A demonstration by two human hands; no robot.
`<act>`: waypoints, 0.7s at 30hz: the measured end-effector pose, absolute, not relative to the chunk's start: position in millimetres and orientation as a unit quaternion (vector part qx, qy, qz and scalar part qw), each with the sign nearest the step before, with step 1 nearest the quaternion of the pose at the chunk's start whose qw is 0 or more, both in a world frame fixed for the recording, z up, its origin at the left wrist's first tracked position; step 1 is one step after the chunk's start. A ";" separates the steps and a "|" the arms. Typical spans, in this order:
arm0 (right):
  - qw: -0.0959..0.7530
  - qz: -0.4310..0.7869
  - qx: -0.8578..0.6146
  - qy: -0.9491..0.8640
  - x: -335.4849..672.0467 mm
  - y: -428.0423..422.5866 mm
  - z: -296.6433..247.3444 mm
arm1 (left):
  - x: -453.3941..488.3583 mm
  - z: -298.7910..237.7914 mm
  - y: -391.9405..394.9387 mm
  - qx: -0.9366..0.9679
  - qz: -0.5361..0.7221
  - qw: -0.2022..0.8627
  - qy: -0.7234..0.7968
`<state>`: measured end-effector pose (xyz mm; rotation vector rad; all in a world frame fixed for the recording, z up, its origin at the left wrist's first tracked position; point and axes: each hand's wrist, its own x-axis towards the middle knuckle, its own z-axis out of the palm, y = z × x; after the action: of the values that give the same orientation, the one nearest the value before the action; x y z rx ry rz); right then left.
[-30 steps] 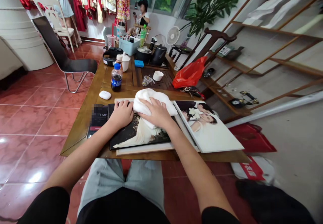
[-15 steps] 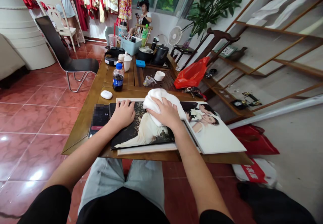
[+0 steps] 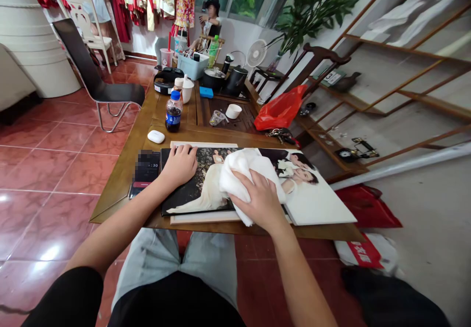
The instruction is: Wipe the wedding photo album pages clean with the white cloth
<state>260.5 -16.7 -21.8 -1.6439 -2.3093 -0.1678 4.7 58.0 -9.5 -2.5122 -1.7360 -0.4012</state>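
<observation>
Under my right hand [image 3: 259, 200] is a bunched white cloth [image 3: 241, 170], gripped and pressed against the right part of a dark photo panel [image 3: 204, 179]. The panel shows a figure in a long pale gown. My left hand [image 3: 180, 165] lies flat on the panel's upper left area, fingers stretched out. Below the dark panel, the edge of a pale board or frame [image 3: 206, 217] sticks out. To the right lies a second photo panel [image 3: 320, 202] with a couple on a white ground; the cloth overlaps its left side.
Left of the panels are a phone [image 3: 147, 170] and a white earbud case [image 3: 156, 136]. Farther back stand a cola bottle [image 3: 173, 113], a white cup [image 3: 233, 111] and a red plastic bag [image 3: 279, 111]. A black chair [image 3: 106, 91] is left of the wooden table [image 3: 121, 170].
My right hand has moved with the cloth to the right and toward me across the dark panel. The left hand stays in place. The seated person in the background has shifted posture.
</observation>
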 end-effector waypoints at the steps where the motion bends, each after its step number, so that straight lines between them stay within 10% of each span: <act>1: 0.153 -0.066 -0.571 -0.804 262.2 -22.1 -23.5 | 4.6 -9.4 58.2 -0.815 -0.129 0.031 -0.564; 21: 0.137 -0.067 -0.528 -0.835 221.0 -43.1 -21.4 | 4.5 -7.9 59.1 -0.819 -0.122 0.027 -0.560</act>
<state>221.0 -43.1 -21.4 -1.5281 -2.4176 -0.1933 4.5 59.1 -7.9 -2.5305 -1.7285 -0.3766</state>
